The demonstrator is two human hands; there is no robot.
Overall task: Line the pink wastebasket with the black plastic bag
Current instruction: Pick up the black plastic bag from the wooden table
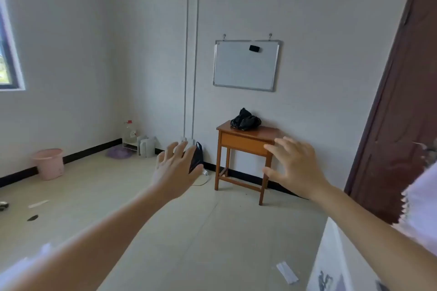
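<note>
The pink wastebasket (49, 163) stands upright on the floor against the left wall, with nothing visible inside from here. A crumpled black plastic bag (245, 121) lies on top of a small wooden table (246, 142) by the far wall. My left hand (176, 169) and my right hand (294, 168) are stretched out in front of me, fingers spread, holding nothing. Both hands are well short of the table and far from the wastebasket.
A whiteboard (246, 65) hangs above the table. A dark brown door (402, 111) stands at the right. In the corner sit a water jug (129, 132), a white rack and a purple item. A dark bag (197, 158) and cable lie beside the table. Paper scraps (286, 272) litter the floor.
</note>
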